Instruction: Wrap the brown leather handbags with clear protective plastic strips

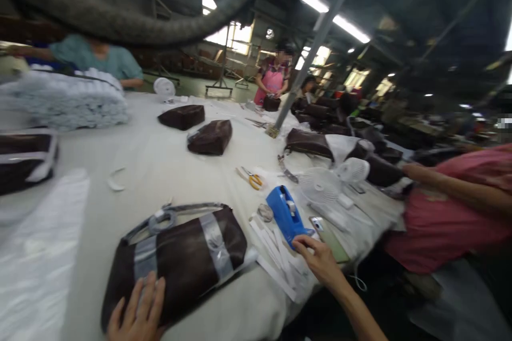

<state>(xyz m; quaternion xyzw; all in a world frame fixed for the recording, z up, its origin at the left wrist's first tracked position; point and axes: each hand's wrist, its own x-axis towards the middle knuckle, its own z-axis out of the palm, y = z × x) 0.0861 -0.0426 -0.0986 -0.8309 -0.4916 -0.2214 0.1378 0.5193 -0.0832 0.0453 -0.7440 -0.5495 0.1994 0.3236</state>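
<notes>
Factory-hall lighting hangs over a wide work table covered in white cloth; two dark brown bags sit toward its far side. At right, beyond the table edge, stands a co-worker in pink.

Main workpiece: one dark brown handbag, lying on its side at the near edge of the table, with two grey bands across its body and its handle along the far side. Its long axis runs obliquely, from near left to far right.

Left hand: palm down on the near-left end of the handbag, fingers extended and slightly spread. This hand is the nearer one to the bag.

Right hand: at the near end of the blue tape dispenser, thumb and forefinger brought close together. Whether tape is pinched between them cannot be told.

Key relation: the dispenser lies to the right of the handbag, its long axis slanting down toward the right hand. White strips lie between bag and dispenser. Yellow-handled nippers rest beyond the strips; a phone lies just beside the right hand.
</notes>
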